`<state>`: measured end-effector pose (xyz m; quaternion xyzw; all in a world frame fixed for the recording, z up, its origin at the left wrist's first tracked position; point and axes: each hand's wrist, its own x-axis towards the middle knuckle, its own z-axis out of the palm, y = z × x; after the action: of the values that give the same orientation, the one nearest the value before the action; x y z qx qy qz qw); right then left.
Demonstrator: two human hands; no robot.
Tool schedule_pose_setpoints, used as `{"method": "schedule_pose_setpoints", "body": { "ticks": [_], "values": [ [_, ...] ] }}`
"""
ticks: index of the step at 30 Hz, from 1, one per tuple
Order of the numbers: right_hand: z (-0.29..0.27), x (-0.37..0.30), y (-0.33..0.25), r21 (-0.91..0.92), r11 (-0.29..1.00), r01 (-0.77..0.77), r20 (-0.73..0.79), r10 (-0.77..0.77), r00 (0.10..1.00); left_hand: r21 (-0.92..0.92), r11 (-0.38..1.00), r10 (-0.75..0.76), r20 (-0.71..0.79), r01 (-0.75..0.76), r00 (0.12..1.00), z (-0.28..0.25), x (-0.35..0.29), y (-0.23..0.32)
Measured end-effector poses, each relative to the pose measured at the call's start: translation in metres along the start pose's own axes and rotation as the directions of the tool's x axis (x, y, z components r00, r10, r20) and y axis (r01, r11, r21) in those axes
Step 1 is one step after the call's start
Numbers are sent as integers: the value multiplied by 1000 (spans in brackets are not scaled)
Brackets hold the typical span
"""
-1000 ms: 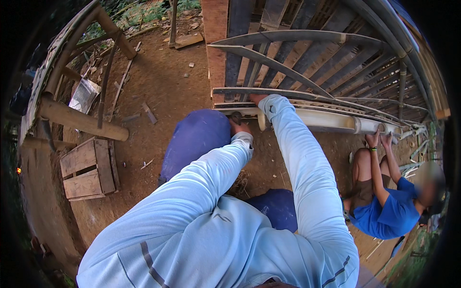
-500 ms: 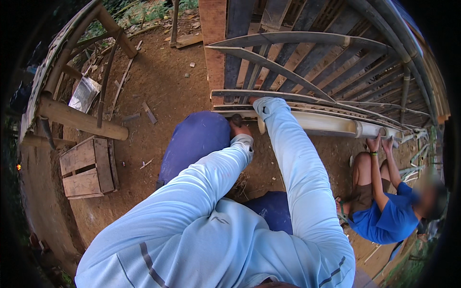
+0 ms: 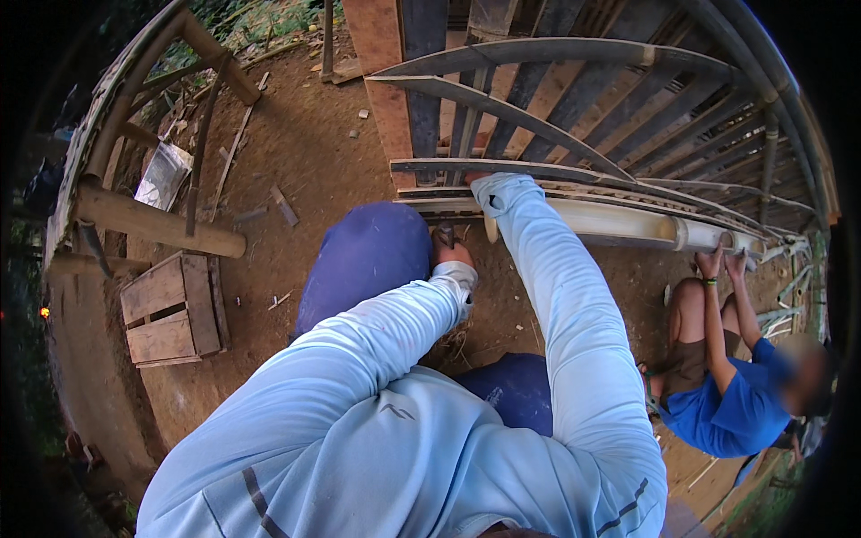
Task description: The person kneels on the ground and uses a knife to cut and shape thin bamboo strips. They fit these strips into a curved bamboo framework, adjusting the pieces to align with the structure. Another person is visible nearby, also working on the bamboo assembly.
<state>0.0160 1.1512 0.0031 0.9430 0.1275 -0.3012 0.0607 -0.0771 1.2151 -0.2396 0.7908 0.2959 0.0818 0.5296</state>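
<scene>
My left hand (image 3: 452, 251) is closed beside my raised knee, around a small dark thing (image 3: 444, 234) whose kind I cannot make out. It is just below the near edge of a frame of split bamboo slats. My right hand (image 3: 474, 177) reaches to the end of the long dark slat (image 3: 529, 167) there; the sleeve cuff and the slat hide most of its fingers. Under my right forearm, a thick pale bamboo pole (image 3: 619, 221) runs along the frame's edge to the right.
A co-worker in a blue shirt (image 3: 717, 408) squats at right, both hands on the pole's far end. A small wooden stool (image 3: 175, 309) stands at left near a bamboo bench (image 3: 161, 218). Wood scraps (image 3: 285, 206) lie on the dirt floor. A reddish board (image 3: 377, 81) borders the slats.
My left hand has drawn back slightly, away from the slats. My right hand stays at the slat's end. The whole view has shifted a little.
</scene>
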Motion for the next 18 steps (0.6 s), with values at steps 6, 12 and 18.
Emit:
{"method": "schedule_pose_setpoints", "body": {
  "ticks": [6, 12, 18],
  "values": [
    [19, 26, 24, 45, 999, 3, 54, -5, 999, 86, 996, 0, -30, 3, 1000, 4, 5, 14],
    [-13, -9, 6, 258, 963, -72, 14, 71, 997, 197, 968, 206, -271, -155, 940, 13, 15, 9],
    [-13, 5, 4, 51, 999, 9, 48, -11, 999, 243, 969, 73, -149, -35, 986, 5, 12, 16]
  ]
}}
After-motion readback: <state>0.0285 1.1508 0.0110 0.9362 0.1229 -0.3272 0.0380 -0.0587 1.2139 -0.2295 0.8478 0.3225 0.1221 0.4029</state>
